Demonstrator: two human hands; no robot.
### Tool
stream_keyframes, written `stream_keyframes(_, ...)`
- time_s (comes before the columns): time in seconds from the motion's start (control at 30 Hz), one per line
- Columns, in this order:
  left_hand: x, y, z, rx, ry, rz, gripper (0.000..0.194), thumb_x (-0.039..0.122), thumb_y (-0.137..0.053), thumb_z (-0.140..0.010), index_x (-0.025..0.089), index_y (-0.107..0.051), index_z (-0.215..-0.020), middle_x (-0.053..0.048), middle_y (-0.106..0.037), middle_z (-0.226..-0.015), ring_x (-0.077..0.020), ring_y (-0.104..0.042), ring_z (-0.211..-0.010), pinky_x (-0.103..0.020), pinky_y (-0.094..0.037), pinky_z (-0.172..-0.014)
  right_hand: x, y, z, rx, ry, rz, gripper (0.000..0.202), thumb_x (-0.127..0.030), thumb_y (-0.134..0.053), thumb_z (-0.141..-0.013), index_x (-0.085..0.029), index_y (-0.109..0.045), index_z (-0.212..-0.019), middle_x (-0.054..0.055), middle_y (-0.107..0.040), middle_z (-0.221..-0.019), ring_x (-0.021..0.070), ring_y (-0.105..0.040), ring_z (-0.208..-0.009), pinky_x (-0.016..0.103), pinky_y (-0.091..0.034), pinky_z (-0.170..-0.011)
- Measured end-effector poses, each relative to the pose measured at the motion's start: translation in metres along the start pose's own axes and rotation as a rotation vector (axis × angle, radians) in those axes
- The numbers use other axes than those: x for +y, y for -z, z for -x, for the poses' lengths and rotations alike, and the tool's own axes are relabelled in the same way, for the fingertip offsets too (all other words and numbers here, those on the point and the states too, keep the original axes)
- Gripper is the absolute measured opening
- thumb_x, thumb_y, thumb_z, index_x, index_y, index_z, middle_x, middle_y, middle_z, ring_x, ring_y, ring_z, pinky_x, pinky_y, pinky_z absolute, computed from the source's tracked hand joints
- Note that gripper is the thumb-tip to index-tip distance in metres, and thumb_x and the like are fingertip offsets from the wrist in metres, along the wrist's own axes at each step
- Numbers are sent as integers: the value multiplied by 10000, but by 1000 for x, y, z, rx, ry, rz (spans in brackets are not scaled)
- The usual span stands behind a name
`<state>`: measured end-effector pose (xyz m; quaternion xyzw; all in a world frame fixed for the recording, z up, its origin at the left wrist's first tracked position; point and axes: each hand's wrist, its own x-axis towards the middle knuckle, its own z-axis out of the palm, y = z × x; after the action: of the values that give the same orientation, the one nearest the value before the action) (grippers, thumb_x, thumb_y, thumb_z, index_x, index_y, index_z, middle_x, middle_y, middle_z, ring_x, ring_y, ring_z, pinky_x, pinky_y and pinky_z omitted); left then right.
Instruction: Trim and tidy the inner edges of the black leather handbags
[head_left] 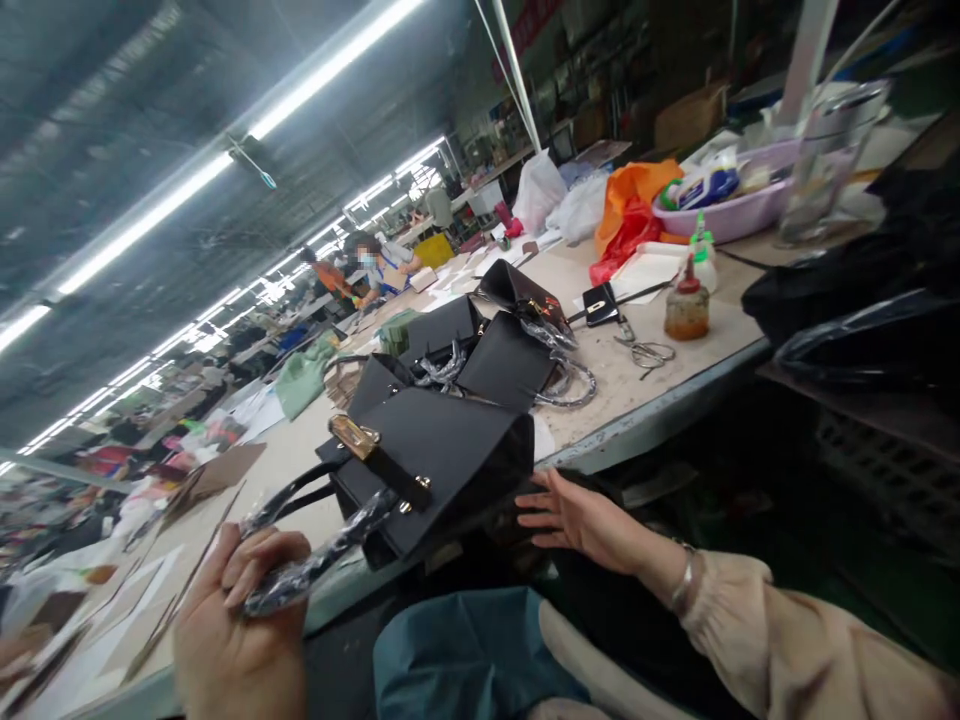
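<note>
A black handbag [457, 450] with gold fittings lies tilted at the table's front edge. My left hand [251, 590] is closed around its handle [337, 560], which is wrapped in clear plastic. Beside the bag's base, my right hand [574, 515] is held with its fingers stretched out and nothing in it; whether the fingertips touch the bag I cannot tell. Behind the held bag, more black handbags [499, 355] sit close together, some with plastic-wrapped handles.
Scissors [649, 352], a bottle of amber liquid [687, 305] and a small black case [600, 304] lie on the table [600, 430] to the right. Farther back stand a lilac basin [750, 215] and an orange bag [630, 195]. A person [390, 265] works at the far end.
</note>
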<state>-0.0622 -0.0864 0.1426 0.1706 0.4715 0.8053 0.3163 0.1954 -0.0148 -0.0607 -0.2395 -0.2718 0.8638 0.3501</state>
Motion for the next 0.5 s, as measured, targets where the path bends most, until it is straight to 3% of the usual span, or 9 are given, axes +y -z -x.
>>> stream_keyframes(0.1,-7,1,-4,47,129,194,286,47,-288,-938,156,-344,-679,108,-197,-482,-4,-230,-363,-74,-439,-500,6,-10,-10,-132,-13,-83,522,-575,-321,-918,-201,-496,-1238,126,-571,-1205,197,-621,-927,369,-464,-836)
stream_keyframes(0.27,-14,15,-5,158,225,350,186,41,-316,-901,139,-446,-811,80,-376,-541,-14,-379,-404,-106,-492,-533,9,-3,-14,-223,-25,-98,517,-534,-297,-934,-148,-583,-1128,126,-626,-1100,195,-652,-838,356,-475,-817)
stream_keyframes(0.37,-14,26,-6,111,218,360,149,25,-352,-873,130,-454,-843,72,-400,-558,-20,-397,-427,-104,-511,-563,12,1,-13,-198,-20,-76,461,-490,-365,-924,-124,-610,-1063,130,-645,-1036,196,-658,-799,346,-490,-771)
stream_keyframes(0.5,-10,33,-6,-70,108,319,183,-11,-354,-843,150,-419,-782,96,-340,-519,-9,-342,-402,-93,-520,-626,15,0,-12,-158,-6,-23,364,-424,-543,-850,-94,-634,-974,121,-671,-884,187,-651,-762,347,-494,-761)
